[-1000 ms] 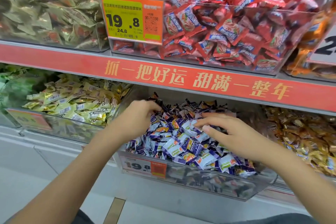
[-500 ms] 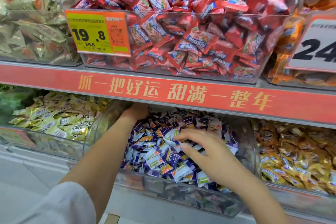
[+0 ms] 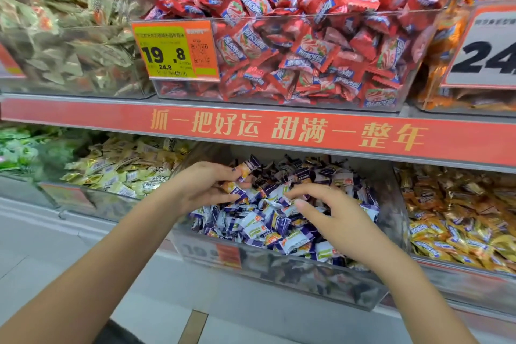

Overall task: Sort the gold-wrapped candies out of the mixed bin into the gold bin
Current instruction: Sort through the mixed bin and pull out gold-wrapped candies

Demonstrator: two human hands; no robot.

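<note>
The left hand (image 3: 205,186) grips several candies (image 3: 243,173) at the mixed bin's (image 3: 279,268) back left corner. The right hand (image 3: 329,211), fingers spread and released, rests on the pile. The red shelf edge (image 3: 279,131) overhangs both hands closely.

A store shelf edge (image 3: 279,131) runs across as a red strip with gold Chinese lettering. Above it stands a clear bin of red-wrapped candies (image 3: 307,36) bearing an orange and yellow price tag (image 3: 174,50) reading 19.8. Pale floor tiles (image 3: 42,246) lie below, with even lighting throughout.
</note>
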